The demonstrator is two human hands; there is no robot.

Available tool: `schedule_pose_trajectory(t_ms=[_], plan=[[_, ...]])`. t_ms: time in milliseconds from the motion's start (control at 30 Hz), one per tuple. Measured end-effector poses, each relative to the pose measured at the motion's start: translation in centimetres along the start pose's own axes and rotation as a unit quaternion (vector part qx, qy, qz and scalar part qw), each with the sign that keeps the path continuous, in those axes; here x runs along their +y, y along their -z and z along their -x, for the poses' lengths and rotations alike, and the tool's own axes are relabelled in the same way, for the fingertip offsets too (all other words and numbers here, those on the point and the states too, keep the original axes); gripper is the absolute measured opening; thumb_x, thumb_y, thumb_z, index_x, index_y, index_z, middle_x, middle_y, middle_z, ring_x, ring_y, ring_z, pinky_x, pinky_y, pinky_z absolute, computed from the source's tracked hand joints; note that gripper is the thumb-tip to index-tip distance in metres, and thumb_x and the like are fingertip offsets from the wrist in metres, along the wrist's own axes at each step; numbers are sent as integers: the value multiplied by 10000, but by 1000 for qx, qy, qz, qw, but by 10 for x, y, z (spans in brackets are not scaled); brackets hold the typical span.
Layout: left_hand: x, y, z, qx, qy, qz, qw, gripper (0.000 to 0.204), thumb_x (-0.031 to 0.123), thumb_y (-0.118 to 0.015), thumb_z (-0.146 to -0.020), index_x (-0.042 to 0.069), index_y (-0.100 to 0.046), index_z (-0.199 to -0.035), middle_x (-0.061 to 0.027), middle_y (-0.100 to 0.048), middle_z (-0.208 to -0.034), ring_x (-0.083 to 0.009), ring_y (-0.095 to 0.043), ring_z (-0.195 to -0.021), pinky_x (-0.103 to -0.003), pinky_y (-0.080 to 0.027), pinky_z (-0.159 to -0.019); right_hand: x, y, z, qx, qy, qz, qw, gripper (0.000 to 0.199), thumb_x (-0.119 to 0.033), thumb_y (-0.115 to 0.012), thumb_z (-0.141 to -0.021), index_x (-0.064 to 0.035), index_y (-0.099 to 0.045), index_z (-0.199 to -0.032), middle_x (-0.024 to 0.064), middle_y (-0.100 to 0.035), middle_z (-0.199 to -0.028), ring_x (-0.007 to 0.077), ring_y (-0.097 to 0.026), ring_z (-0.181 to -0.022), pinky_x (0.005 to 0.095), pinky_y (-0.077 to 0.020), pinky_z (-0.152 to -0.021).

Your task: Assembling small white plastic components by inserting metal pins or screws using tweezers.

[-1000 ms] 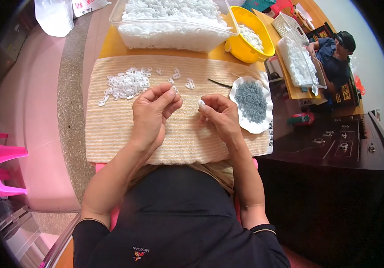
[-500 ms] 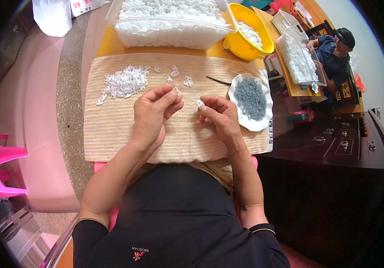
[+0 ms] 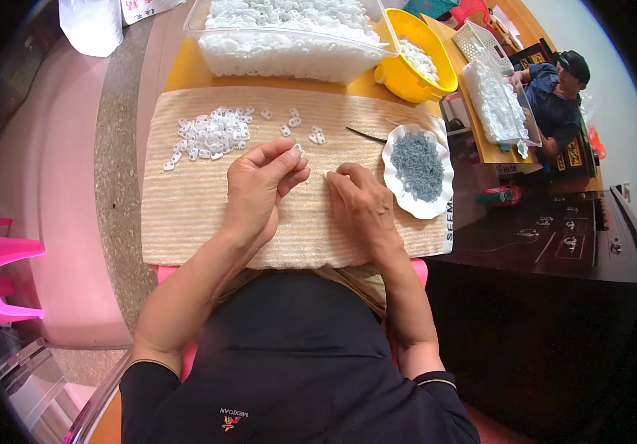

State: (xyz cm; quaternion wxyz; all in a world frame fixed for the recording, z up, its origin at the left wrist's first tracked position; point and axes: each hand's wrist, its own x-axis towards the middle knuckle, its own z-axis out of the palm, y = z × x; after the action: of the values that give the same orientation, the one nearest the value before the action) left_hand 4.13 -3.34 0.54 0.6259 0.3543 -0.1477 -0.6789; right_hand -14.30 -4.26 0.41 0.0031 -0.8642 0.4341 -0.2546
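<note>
My left hand (image 3: 257,185) pinches a small white plastic piece with holes (image 3: 299,149) between thumb and forefinger. To its right, my right hand (image 3: 366,207) is turned palm down low over the striped towel, its fingers closed. At those fingertips shows the edge of another small white plastic piece (image 3: 327,175), mostly hidden. Left of my hands lies a pile of similar white pieces (image 3: 211,135), with several loose ones (image 3: 317,136) farther to the right. A white wavy-edged plate (image 3: 446,177) full of tiny grey pieces (image 3: 416,166) sits right of my right hand.
Behind the towel (image 3: 185,222) stand a clear bin (image 3: 289,59) of white pieces and a yellow basin (image 3: 449,74). A thin black strip (image 3: 365,134) touches the plate. At the right, a person (image 3: 555,96) sits by another bin; a pink stool (image 3: 4,244) is at the left.
My right hand has turned over, palm down, and lowered toward the towel, hiding most of its white piece. My left hand keeps its pinch, almost unmoved.
</note>
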Motion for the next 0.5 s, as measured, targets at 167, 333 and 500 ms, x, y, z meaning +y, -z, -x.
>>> schedule_pose_trajectory(t_ms=[167,333,500], plan=[[0,-1,0,1,3,-1,1000,177,34,-646,-877,-26,-591,-1034,-85,-644,-875,-148,-641,-786,-270,-568,-747,-2,12,3,-25,-43,-66,997,204,11,-651,-769,-36,-646,-968,115,-635,-922,292,-645,-813,365,-527,-674],[-2,0,-1,-1,7,3,1000,171,28,-647,-874,-23,-594,-1028,-78,-645,-872,-142,-641,-777,-269,-569,-740,10,5,8,-19,-106,-122,987,214,24,-642,-783,-16,-641,-994,142,-638,-957,318,-647,-838,363,-523,-710],[-4,1,-1,0,12,-2,1000,154,30,-642,-879,-7,-604,-1023,-72,-652,-879,-142,-648,-787,-266,-576,-737,1,3,2,-30,-108,-75,991,166,-44,-657,-812,-35,-650,-978,114,-637,-923,306,-643,-783,365,-513,-670]])
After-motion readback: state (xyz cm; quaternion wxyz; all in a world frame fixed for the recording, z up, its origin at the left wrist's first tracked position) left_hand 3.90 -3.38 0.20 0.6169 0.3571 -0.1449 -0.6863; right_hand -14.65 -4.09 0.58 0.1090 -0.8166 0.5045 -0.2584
